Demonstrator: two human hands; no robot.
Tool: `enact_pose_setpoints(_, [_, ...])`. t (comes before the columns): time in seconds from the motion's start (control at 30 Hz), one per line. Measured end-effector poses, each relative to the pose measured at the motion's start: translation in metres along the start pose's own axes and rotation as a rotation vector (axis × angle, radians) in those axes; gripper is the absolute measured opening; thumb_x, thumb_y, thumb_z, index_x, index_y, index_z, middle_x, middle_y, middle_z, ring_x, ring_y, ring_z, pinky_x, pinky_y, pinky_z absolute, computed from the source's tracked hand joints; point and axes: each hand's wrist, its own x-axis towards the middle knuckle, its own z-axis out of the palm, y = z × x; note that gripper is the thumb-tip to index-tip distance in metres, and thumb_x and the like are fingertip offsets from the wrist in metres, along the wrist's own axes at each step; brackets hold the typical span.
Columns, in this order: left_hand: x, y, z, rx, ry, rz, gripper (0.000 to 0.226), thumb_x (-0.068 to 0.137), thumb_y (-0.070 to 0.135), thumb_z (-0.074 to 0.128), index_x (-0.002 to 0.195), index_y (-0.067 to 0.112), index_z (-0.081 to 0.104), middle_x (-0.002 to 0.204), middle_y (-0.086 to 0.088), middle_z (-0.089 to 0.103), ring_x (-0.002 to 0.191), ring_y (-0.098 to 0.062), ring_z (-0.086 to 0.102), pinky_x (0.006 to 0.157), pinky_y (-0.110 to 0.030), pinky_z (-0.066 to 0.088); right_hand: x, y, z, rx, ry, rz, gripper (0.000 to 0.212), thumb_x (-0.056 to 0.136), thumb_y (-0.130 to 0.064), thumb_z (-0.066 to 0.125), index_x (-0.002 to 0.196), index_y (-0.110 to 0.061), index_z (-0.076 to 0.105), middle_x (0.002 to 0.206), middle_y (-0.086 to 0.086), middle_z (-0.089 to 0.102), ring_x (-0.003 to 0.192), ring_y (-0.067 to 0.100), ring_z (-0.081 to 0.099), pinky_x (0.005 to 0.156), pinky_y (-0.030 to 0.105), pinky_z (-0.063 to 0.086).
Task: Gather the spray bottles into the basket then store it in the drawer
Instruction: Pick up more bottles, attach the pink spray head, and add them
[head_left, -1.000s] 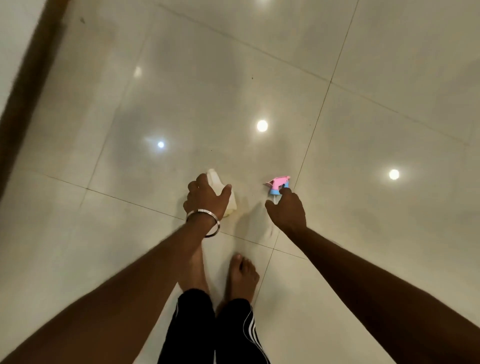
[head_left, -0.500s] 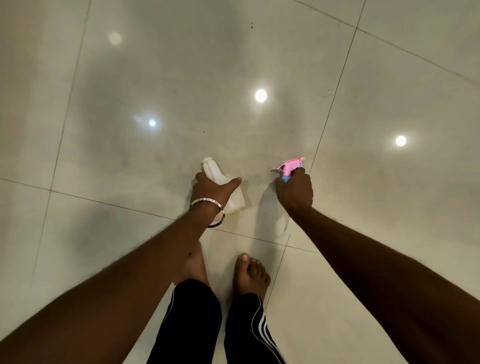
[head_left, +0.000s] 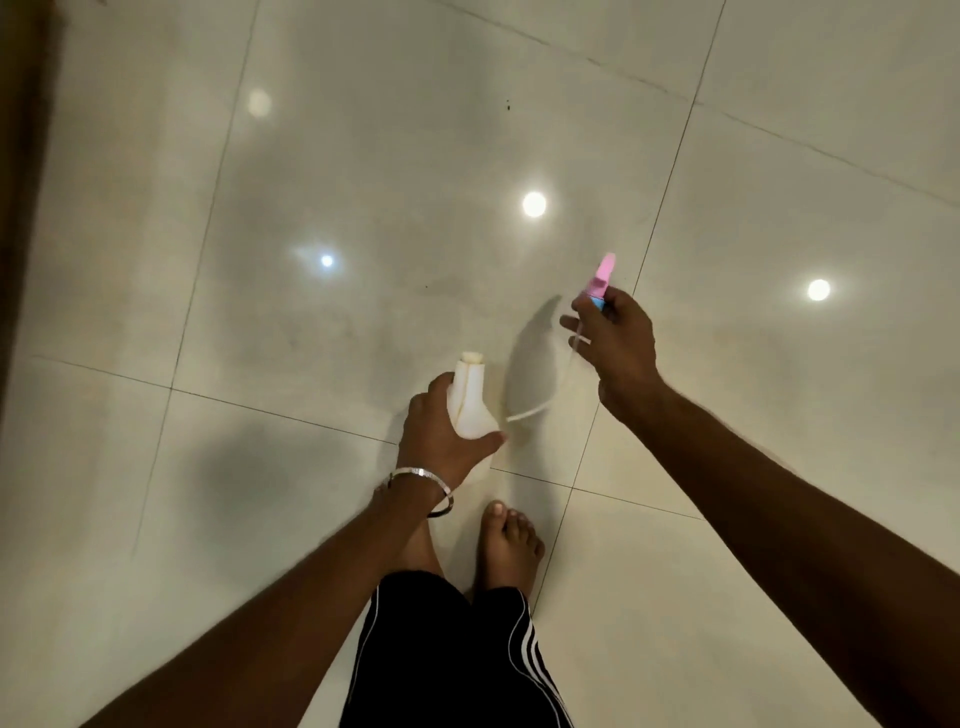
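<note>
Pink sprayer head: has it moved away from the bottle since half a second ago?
Yes. The sprayer head in the right hand has swung up and rightward from the bottle; its tube trails outside.

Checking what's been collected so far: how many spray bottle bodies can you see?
1. A white bottle, cap off, is held in the left hand. The right hand holds only a pink spray head with its tube. Others may lie out of view.
</note>
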Motion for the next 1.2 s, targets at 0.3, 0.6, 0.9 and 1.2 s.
enact_pose_setpoints(0.3, [-0.069, 0.042, -0.043, 0.066, 0.047, 0.119, 0.099, 0.055, 0.045, 0.084, 0.140, 0.034, 0.035, 0.125, 0.002, 0.048, 0.114, -0.017, 0.048, 0.090, -0.036, 0.050, -0.079, -0.129, -0.009, 0.121, -0.143, -0.246, 0.024, 0.102, -0.016, 0.054, 0.125, -0.014, 0.057, 0.124, 0.008, 0.065, 0.107, 0.020, 0.070, 0.094, 0.039, 0.053])
enact_pose_setpoints(0.6, [-0.104, 0.069, -0.077, 0.130, 0.112, 0.173, 0.096, 0.056, 0.047, 0.082, 0.140, 0.035, 0.035, 0.126, 0.001, 0.048, 0.115, -0.020, 0.049, 0.093, -0.036, 0.048, -0.129, -0.181, -0.011, -0.059, -0.238, -0.525, 0.027, 0.102, -0.011, 0.051, 0.129, -0.012, 0.053, 0.125, 0.009, 0.064, 0.106, 0.018, 0.070, 0.090, 0.032, 0.051])
enact_pose_setpoints(0.9, [-0.114, 0.080, -0.081, 0.178, 0.160, 0.184, 0.100, 0.054, 0.061, 0.078, 0.138, 0.039, 0.029, 0.128, 0.001, 0.047, 0.113, -0.019, 0.050, 0.092, -0.035, 0.051, -0.157, -0.191, 0.006, -0.113, -0.325, -0.586, 0.026, 0.101, -0.011, 0.053, 0.125, -0.023, 0.054, 0.122, 0.001, 0.064, 0.106, 0.017, 0.070, 0.091, 0.026, 0.052])
enact_pose_setpoints(1.2, [-0.110, 0.090, -0.079, 0.265, 0.164, 0.204, 0.102, 0.058, 0.063, 0.076, 0.142, 0.034, 0.025, 0.133, -0.002, 0.045, 0.115, -0.022, 0.048, 0.093, -0.038, 0.052, -0.165, -0.196, 0.002, -0.104, -0.390, -0.607, 0.027, 0.102, -0.010, 0.052, 0.128, -0.017, 0.053, 0.122, 0.006, 0.065, 0.102, 0.017, 0.071, 0.088, 0.028, 0.054])
